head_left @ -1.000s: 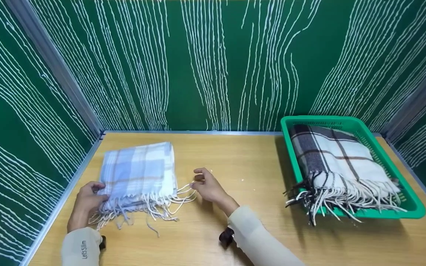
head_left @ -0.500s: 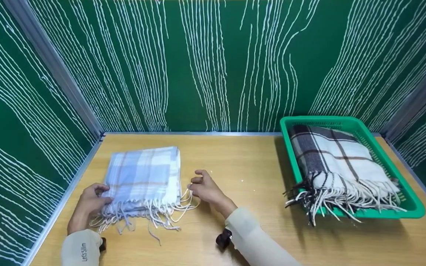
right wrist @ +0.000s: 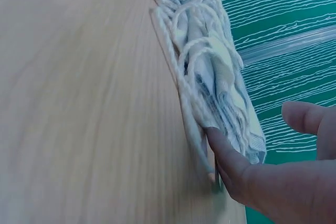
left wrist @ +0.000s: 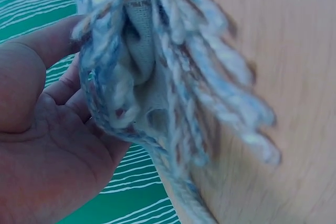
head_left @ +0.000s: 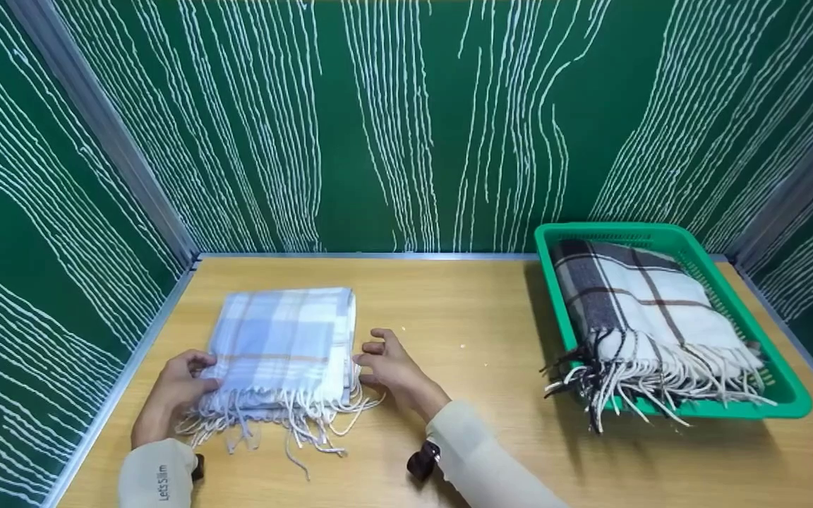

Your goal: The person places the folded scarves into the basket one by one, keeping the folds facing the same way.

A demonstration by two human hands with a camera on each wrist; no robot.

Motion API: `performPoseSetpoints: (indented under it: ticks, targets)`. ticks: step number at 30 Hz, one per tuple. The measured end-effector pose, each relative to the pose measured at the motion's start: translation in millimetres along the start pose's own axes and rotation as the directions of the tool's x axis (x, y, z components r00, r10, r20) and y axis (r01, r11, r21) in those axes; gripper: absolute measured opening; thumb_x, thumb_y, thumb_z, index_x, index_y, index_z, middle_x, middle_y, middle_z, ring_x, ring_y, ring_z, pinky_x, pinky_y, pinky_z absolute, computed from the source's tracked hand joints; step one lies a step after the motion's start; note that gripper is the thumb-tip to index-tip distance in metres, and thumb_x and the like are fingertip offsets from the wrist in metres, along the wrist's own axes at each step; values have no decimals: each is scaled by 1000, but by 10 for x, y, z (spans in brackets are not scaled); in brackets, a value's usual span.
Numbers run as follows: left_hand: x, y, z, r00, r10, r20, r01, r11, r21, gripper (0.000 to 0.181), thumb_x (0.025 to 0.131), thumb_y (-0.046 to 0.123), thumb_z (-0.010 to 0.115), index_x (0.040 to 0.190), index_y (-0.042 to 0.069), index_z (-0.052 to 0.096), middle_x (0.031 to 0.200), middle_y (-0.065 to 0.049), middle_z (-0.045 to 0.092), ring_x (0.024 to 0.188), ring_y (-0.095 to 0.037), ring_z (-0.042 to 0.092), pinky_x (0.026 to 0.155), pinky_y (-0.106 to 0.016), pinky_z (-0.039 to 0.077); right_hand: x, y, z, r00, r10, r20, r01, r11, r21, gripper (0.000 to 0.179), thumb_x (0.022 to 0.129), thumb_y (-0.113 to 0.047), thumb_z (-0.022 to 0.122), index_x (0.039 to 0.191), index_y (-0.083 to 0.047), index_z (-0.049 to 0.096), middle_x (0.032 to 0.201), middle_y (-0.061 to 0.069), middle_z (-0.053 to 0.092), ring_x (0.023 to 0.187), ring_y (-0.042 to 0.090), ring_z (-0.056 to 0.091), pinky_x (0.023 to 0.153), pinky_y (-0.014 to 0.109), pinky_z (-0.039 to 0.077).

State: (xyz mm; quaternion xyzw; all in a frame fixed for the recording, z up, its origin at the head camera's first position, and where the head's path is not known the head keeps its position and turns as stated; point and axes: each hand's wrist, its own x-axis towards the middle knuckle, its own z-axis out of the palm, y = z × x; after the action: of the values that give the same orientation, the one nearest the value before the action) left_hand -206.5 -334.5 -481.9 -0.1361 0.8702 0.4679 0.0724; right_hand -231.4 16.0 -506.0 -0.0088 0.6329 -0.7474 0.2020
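A folded blue-and-white plaid scarf [head_left: 272, 339] lies on the left part of the table, its fringe [head_left: 300, 416] spread toward the front. My left hand [head_left: 175, 388] holds its left front corner, thumb at the fringe; in the left wrist view the fingers pass behind the cloth and their tips are hidden. At the right edge is my right hand [head_left: 398, 367], fingers apart. The right wrist view shows one fingertip of this hand [right wrist: 283, 182] against the lower layers and fringe, with another digit raised away from the cloth.
A green plastic basket [head_left: 791, 395] stands at the right of the wooden table [head_left: 449, 303]. In it lies a dark-and-white plaid scarf [head_left: 667, 303], its fringe hanging over the front rim. Green walls [head_left: 477, 127] with wavy white lines enclose the table.
The blue-and-white scarf has shifted right and slightly toward the front, straightening a little. My left hand has moved right with it; the right hand has shifted slightly left, closer to its edge.
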Motion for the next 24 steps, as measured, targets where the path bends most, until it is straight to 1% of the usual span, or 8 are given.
performPoseSetpoints:
  ticks: [5,9,13,15,16,20,22,24]
  targets:
    - [-18,10,17,1000,-15,11,15,1000,8,36,95,-9,64,129,-8,54,137,-33,55,116,-38,56,94,-41,50,-14,5,8,1000,15,26,-16,998,54,73,99,-2,63,158,7,20,147,31,40,135,44,52,106,53,53]
    - [-23,22,37,1000,-14,17,14,1000,3,36,95,-9,64,129,-8,53,139,-33,54,117,-38,56,94,-42,50,-29,8,4,998,24,56,-28,997,74,74,99,-3,63,158,6,19,148,31,40,135,44,51,105,53,53]
    - [-27,31,44,1000,-11,24,11,1000,4,36,95,-9,63,130,-8,53,139,-33,54,117,-39,57,94,-41,52,-35,5,1,997,36,64,-41,996,77,74,99,-3,64,158,6,20,146,28,42,126,38,55,103,50,55]
    - [-25,30,46,1000,10,21,-10,1000,20,35,94,-9,65,127,-8,54,137,-33,56,116,-38,58,92,-38,52,-38,3,-1,997,43,65,-48,996,79,73,99,-2,64,158,5,21,144,27,43,123,36,56,102,49,56]
    - [-19,30,47,999,31,18,-32,999,24,34,92,-10,66,125,-9,55,135,-34,57,115,-39,58,91,-36,52,-38,1,-1,997,46,65,-51,996,77,73,99,-3,64,158,5,21,144,27,43,123,35,57,101,48,56]
    - [-12,44,60,995,95,5,-95,995,37,33,86,-14,69,116,-11,57,123,-33,64,108,-36,59,80,-28,51,-45,-5,2,996,59,68,-64,995,70,74,100,-4,64,159,4,20,147,28,43,122,36,60,99,46,57]
    - [-14,51,64,995,97,17,-97,995,27,34,84,-16,70,115,-11,56,120,-32,64,105,-35,60,78,-27,51,-47,-6,4,995,63,73,-68,996,65,74,100,-5,65,159,3,20,146,28,45,119,35,63,96,44,59]
    - [-24,59,65,997,74,37,-75,997,17,36,85,-16,69,117,-9,54,120,-29,63,104,-34,60,77,-28,53,-50,-6,6,995,62,74,-67,996,64,75,100,-4,65,159,3,20,144,27,49,113,32,66,91,41,60]
